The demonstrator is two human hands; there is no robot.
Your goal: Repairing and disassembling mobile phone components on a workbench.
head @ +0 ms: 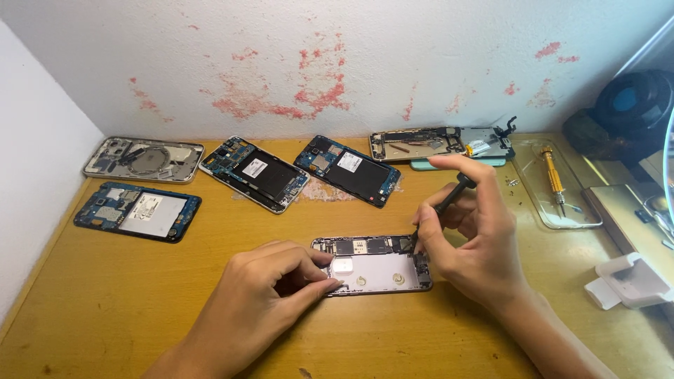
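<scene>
The left hand [270, 281] pinches the opened phone [375, 264] steady near the desk's [105, 309] front edge — right-hand [474, 238] fingers pinch a black screwdriver [442, 205], its tip needing steady aim on a small screw.

Matt wood desk [140, 302], bare metal phone shell [382, 274], flaking plaster wall [295, 77].

White rectangular label [255, 168] on the opened phone [254, 174] mid back edge of the surface [140, 309], similar white label [349, 161] on its right-hand neighbour [347, 170], larger pale label [152, 210] on the phone [137, 211] near the left edge
</scene>
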